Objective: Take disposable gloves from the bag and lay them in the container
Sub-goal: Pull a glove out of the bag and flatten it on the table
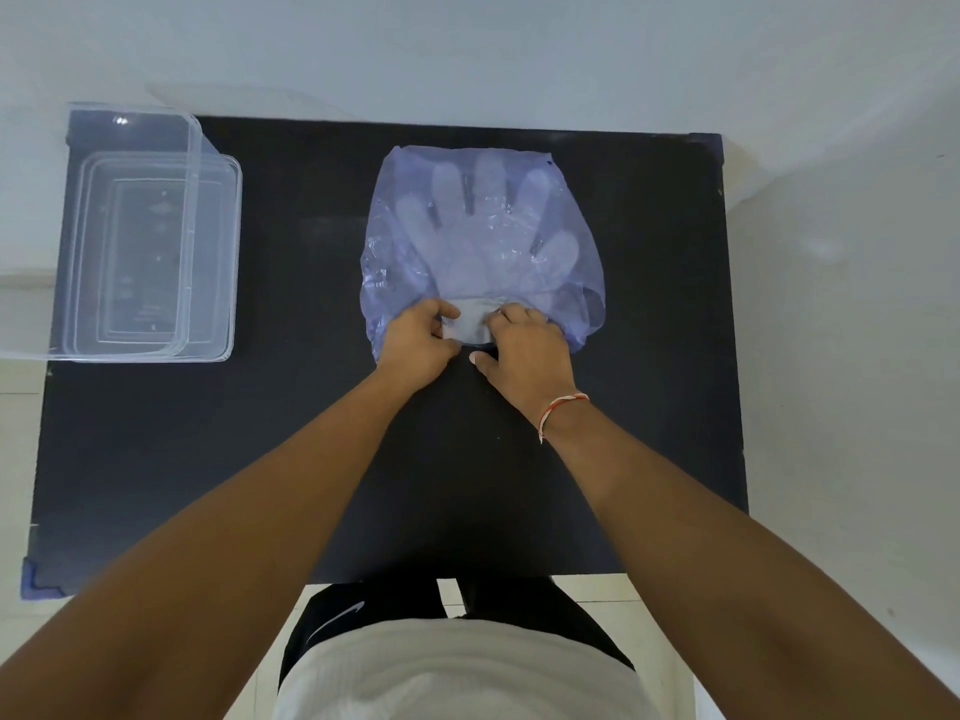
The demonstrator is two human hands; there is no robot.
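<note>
A see-through bluish plastic bag [582, 252] lies flat in the middle of a black table [311, 433], its mouth toward me. Through it shows a stack of clear disposable gloves [483, 226], fingers pointing away. My left hand [418, 343] and my right hand [524, 350] sit side by side at the bag's mouth. Both pinch the whitish cuff edge of the gloves [474, 322] between them; whether they also hold the bag's rim I cannot tell. A clear rectangular container [156, 252] stands at the table's far left, away from both hands.
A transparent lid [130, 132] leans over the container's back part. White walls and floor surround the table. A red and white thread bracelet [563, 407] is on my right wrist. Blue tape [36, 579] marks the table's near left corner.
</note>
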